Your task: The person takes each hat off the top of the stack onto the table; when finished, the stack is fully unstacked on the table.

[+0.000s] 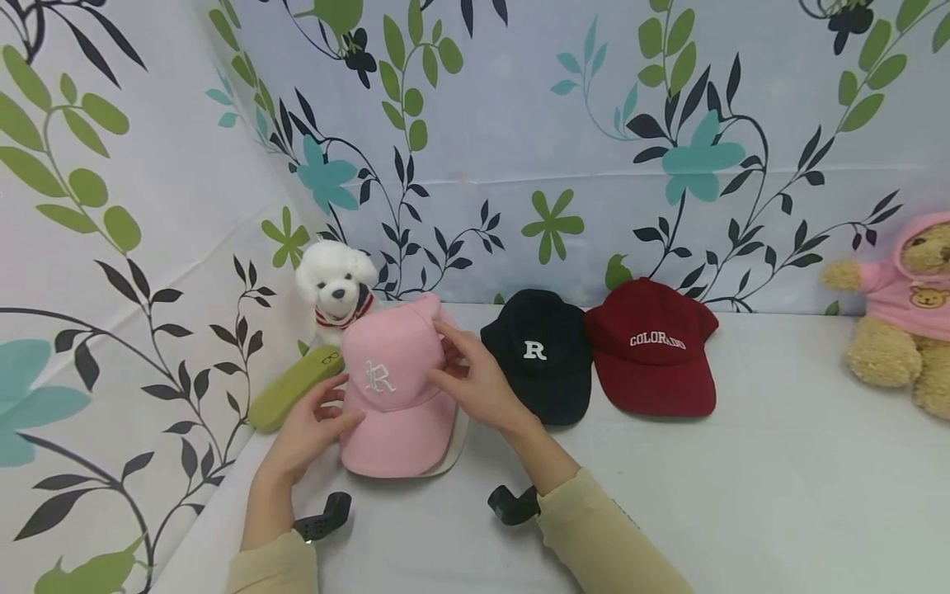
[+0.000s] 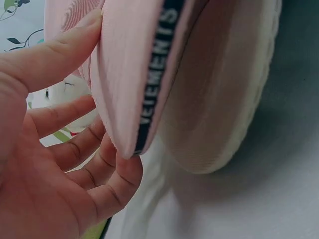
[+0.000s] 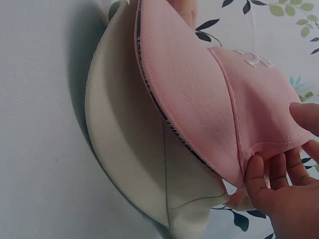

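Observation:
Both hands hold a pink baseball cap (image 1: 397,441) with a white embroidered letter, its brim facing the person. The left hand (image 1: 308,433) grips its left side; in the left wrist view the thumb lies on the fabric and fingertips reach the edge of the brim (image 2: 122,94), by a dark band lettered VETEMENTS. On the other side, the right hand (image 1: 482,384) pinches the lower edge of the crown (image 3: 266,119). Under the pink cap lies a cream cap (image 3: 119,119), mostly hidden in the head view, with a gap between the two brims.
To the right of the caps lie a black cap (image 1: 567,388) marked R and a dark red cap (image 1: 656,388) lettered COLORADO. A white plush dog (image 1: 334,276) sits behind, beside a yellow-green glasses case (image 1: 293,388). A teddy bear (image 1: 891,351) in pink sits far right.

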Tool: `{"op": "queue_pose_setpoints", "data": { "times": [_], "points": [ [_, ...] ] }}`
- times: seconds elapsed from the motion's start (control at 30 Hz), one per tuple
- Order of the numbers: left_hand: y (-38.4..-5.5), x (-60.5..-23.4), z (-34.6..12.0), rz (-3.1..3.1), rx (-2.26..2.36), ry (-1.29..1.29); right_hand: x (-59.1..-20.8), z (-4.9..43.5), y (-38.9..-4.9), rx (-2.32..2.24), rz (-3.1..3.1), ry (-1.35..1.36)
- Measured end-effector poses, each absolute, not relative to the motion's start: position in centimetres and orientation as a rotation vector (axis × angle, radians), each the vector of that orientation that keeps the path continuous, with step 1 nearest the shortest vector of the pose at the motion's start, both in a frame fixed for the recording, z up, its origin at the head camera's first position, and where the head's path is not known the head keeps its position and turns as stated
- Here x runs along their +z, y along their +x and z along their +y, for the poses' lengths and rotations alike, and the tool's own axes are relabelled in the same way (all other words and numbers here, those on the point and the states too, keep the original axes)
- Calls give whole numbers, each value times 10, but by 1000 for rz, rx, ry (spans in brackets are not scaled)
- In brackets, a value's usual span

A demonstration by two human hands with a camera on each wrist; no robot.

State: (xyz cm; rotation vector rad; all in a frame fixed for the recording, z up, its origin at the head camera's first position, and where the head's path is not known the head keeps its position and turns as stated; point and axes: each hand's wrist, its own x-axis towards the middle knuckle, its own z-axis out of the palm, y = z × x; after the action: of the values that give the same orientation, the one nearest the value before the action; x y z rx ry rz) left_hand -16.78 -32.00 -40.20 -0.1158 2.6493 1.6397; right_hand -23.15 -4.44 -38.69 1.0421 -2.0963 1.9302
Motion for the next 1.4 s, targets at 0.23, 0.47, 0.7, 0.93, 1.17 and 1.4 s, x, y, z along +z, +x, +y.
{"op": "queue_pose_setpoints", "data": {
  "times": [0.23,0.47,0.7,0.93,1.17,1.4],
  "points": [
    [-169,-394,-316,2681,1627,-77,-384,-42,-231,1940,-2105,916],
    [-169,-389,-309,2696,1634,-24,-381,-39,-233,1910,-2110,801],
    [-170,-385,-298,2704,1618,14,-378,-31,-235,1925,-2061,770],
    [-171,-383,-291,2722,1609,33,-378,-24,-238,1893,-2057,784],
    [-175,-381,-283,2735,1607,62,-371,-16,-238,1842,-2063,768],
    [-177,-381,-272,2726,1631,54,-362,-4,-240,1832,-2109,725]
  ]
}}
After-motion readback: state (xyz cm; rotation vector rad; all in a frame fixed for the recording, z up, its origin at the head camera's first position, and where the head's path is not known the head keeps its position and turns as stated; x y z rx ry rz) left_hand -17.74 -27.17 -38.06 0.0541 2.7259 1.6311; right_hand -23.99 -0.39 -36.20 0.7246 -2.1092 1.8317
